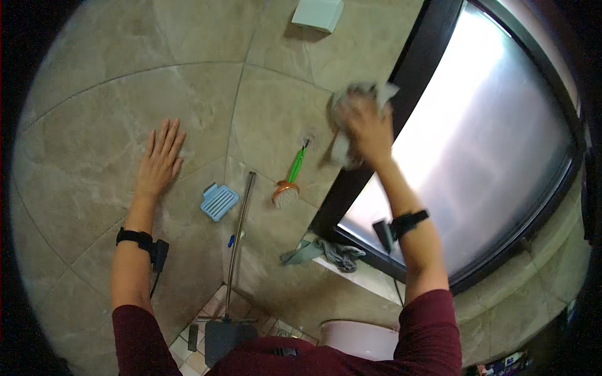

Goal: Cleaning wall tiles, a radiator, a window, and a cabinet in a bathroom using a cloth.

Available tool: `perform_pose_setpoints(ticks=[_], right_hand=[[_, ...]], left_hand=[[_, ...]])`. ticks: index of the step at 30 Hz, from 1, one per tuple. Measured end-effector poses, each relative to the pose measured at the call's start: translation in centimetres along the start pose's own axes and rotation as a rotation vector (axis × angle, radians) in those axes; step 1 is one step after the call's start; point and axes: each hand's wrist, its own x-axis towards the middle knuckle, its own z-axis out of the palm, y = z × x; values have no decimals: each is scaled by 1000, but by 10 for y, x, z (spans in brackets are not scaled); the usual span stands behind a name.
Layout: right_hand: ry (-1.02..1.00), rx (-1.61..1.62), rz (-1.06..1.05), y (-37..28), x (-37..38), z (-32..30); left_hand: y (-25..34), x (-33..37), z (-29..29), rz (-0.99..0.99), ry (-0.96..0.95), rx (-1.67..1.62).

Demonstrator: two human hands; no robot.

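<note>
My left hand [162, 156] lies flat on the beige tiled wall [100, 156], its fingers stretched out and holding nothing. Further right, my right hand [369, 128] presses a greyish-white cloth [340, 150] against the wall beside the dark window frame [411, 94]. Motion smears this hand and the cloth, and the fingers cover part of the cloth. Between the two hands, a scrub brush [286, 194] with an orange head hangs from a wall hook by a green strip. A light blue slotted soap dish [219, 202] is fixed to the wall below my left hand.
A long metal pole [239, 229] with a dark grey flat head [229, 341] leans in the corner. Grey cloths [338, 254] lie on the ledge under the frosted window [476, 150]. A pale pink tub [359, 338] stands below, and a white box [317, 15] is mounted higher up.
</note>
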Motion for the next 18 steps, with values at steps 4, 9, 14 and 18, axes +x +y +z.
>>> perform_pose_setpoints(ticks=[4,9,14,18], right_hand=[[419,-57,283,97,91,-23],[706,391,563,141,133,-12],[618,812,614,34,46,45],[363,913,760,-91,-77,81]], left_hand=[[3,6,-4,-5,-27,-2],[15,15,1,-7,25,-175],[8,12,6,-22,16,-69],[6,15,1,-12,56,2]])
